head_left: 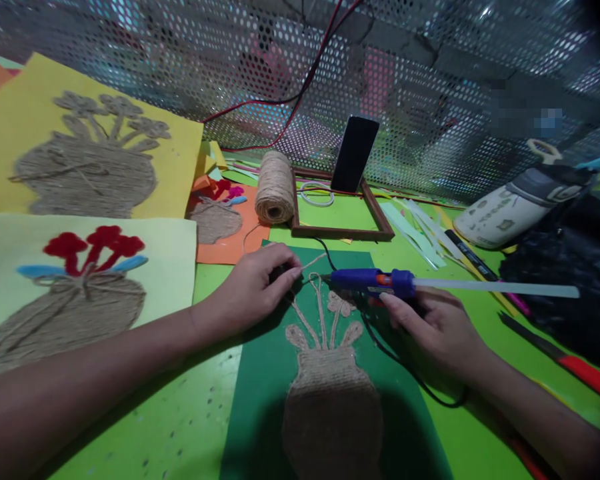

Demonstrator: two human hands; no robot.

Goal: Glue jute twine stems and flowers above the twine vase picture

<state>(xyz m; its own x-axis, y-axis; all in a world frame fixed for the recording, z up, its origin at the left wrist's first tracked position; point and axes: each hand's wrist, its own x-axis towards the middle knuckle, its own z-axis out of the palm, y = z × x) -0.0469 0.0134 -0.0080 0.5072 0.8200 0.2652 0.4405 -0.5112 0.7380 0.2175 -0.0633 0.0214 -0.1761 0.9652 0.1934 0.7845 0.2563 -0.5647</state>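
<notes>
A dark green sheet [260, 400] lies before me, bearing a vase [330, 380] of twine with stems, leaves and a twine flower [341, 303] at the upper right. My left hand [263, 283] pinches a strand of twine [314, 261] between thumb and fingers above the left stem. In my right hand [437, 327] is a blue glue gun [375, 281], a long white glue stick [500, 287] jutting from its back. Its nozzle points left, close to the looped top of the middle stem [317, 293]. Some of the right fingers are hidden behind the gun.
A twine spool [275, 187] stands beyond my left hand, beside a brown frame [343, 233] with a phone [355, 153] propped up. Finished twine-vase pictures on yellow [180, 153] and pale [170, 253] sheets lie left. A bottle [515, 200], marker [470, 253] and red-handled cutter [580, 373] lie right.
</notes>
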